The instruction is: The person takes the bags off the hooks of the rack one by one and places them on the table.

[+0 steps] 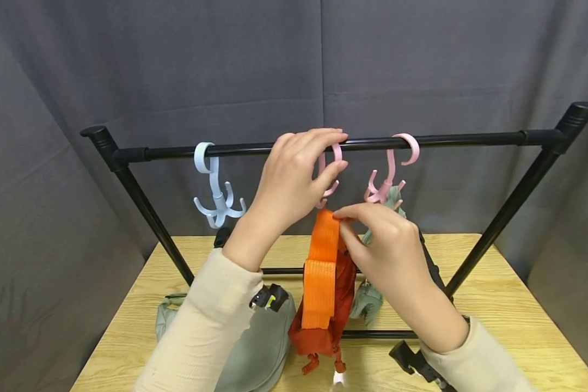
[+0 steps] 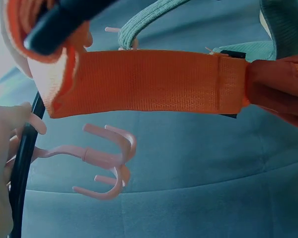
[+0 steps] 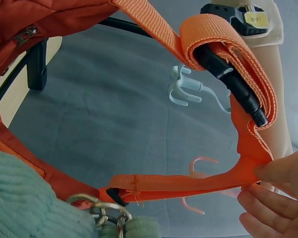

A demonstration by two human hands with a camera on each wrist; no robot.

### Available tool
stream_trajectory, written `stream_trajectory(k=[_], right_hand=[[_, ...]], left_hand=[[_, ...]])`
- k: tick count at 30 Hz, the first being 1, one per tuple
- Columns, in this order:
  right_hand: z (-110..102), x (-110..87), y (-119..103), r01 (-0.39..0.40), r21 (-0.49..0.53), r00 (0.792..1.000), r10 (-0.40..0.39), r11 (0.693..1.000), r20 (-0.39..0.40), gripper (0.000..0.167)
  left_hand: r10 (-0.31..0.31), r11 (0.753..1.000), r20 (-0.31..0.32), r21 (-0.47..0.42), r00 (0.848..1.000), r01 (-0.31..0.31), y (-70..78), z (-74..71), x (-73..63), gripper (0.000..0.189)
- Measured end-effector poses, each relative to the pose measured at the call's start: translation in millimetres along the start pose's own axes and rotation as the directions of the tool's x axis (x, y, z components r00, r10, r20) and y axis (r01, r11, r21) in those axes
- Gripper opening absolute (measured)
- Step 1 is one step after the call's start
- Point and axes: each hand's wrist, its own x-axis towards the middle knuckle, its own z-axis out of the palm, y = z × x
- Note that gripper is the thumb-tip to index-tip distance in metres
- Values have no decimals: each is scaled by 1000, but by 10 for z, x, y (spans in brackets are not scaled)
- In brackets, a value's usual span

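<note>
My left hand is at the black rail, with fingers over the top and thumb below, holding a pink four-pronged hook that hangs there. Just below and right of it, my right hand pinches the upper end of an orange webbing strap between thumb and fingertips. That strap belongs to a rust-red bag, which hangs from it under the hook. In the right wrist view the strap forms a loop, with a rolled part and a black buckle beside the pinch. The strap is below the hook's prongs.
A pale blue hook hangs on the rail to the left. On the right, another pink hook carries a green corduroy bag. A grey-green bag lies on the wooden table. Grey curtains stand behind.
</note>
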Motion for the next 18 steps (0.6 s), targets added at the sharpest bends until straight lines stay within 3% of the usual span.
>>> stream_trajectory(k=[8,18], right_hand=[[15,-24,-51,16,8,1000,-16,1000,9,17],[41,-29,-62,32,34,999,-32,999,-9,20]], left_hand=[[19,1000,11,4,1000,-19,-7,-9,-12,44],[41,993,-5,-107,999,-41,-58,-58,-34,47]])
